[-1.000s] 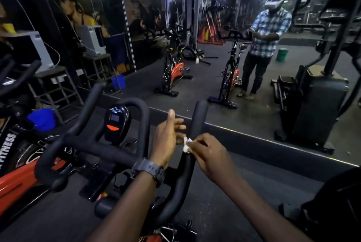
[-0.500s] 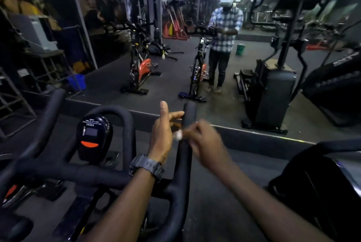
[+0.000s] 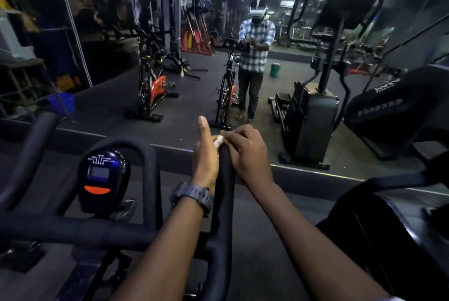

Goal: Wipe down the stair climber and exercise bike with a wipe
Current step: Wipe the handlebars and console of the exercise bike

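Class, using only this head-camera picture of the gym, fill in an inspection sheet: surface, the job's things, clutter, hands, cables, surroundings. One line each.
Surface: dark floor beneath the bike, bare where visible.
Job's things: black handlebar horn of the exercise bike; small white wipe near its tip; stair climber partly in view at right.
Clutter: nothing seen on the floor nearby.
Hands: left hand against the horn's left side, index finger straight; right hand curled round the horn, holding the wipe.
Cables: nothing seen.
Surroundings: bike console at left; wall mirror ahead reflecting bikes and the person.
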Motion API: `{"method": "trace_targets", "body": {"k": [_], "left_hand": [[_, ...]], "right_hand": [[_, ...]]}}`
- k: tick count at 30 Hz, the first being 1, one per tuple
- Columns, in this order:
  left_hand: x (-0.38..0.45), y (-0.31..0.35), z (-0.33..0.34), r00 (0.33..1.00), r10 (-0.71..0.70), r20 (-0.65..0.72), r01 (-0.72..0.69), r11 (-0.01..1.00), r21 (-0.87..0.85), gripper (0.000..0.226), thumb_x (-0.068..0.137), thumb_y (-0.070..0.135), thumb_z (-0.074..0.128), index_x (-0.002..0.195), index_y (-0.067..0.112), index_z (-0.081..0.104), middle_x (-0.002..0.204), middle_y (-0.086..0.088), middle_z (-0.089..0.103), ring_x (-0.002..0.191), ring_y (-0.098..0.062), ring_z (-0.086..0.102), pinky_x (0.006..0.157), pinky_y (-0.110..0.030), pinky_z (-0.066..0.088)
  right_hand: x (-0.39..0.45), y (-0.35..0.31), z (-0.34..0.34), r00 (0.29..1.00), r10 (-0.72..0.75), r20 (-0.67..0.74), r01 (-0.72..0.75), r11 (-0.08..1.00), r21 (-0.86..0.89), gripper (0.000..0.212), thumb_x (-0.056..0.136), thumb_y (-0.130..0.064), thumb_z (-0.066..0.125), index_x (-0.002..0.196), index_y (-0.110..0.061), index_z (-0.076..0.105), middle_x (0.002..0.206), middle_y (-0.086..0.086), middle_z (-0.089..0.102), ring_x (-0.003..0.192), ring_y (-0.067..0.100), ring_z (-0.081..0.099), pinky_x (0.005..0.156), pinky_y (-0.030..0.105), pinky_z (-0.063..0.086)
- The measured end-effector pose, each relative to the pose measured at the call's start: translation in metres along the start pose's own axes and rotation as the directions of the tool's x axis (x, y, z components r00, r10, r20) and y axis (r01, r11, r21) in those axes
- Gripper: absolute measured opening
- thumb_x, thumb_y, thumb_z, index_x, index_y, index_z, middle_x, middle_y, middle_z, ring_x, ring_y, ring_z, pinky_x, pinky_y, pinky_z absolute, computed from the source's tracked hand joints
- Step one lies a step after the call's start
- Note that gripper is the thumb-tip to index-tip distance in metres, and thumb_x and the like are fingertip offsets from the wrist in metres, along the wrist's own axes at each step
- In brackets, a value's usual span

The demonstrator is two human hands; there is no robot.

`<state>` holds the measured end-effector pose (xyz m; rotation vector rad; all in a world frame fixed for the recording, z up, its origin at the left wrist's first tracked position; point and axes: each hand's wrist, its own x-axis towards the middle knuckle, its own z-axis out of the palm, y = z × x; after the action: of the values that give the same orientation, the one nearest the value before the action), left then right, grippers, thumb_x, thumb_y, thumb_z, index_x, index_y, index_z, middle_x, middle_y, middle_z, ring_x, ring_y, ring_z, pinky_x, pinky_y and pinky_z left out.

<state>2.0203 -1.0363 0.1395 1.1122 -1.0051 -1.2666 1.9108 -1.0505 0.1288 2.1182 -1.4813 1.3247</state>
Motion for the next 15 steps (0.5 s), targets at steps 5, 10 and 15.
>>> {"method": "trace_targets", "body": {"k": [5,10,15], "left_hand": [[0.006,-0.011,-0.01,0.998,-0.029,0.053,0.033,0.996,-0.087,0.091,0.075,0.085,0.019,0.09,0.015,0.076,0.073,0.002,0.072,0.069,-0.015,0.067,0.062,-0.027,0.051],[0.007,-0.012,-0.008,1.0,0.02,0.012,-0.019,0.998,-0.052,0.095,0.07,0.087,0.019,0.094,0.016,0.077,0.077,0.002,0.075,0.075,-0.017,0.068,0.074,-0.033,0.052],[0.001,-0.007,-0.01,0.999,0.008,0.041,-0.005,0.997,-0.073,0.085,0.089,0.075,0.013,0.085,0.02,0.077,0.073,0.003,0.072,0.066,-0.008,0.064,0.065,-0.025,0.049]], "right_hand": [[-0.08,-0.015,0.003,0.992,-0.028,0.125,0.007,0.987,0.16,0.003,0.087,-0.024,0.064,0.086,-0.025,0.067,0.083,-0.003,0.059,0.077,0.013,0.051,0.067,0.029,0.04],[-0.079,-0.004,-0.007,0.945,-0.188,0.267,0.151,0.977,0.154,0.016,0.088,-0.033,0.055,0.096,-0.031,0.068,0.096,-0.011,0.057,0.087,0.007,0.051,0.073,0.013,0.034],[0.023,0.018,0.01,0.995,0.091,-0.029,-0.088,0.994,0.07,0.016,0.089,-0.01,0.066,0.102,-0.013,0.075,0.093,0.002,0.059,0.084,0.016,0.059,0.076,0.025,0.047]]}}
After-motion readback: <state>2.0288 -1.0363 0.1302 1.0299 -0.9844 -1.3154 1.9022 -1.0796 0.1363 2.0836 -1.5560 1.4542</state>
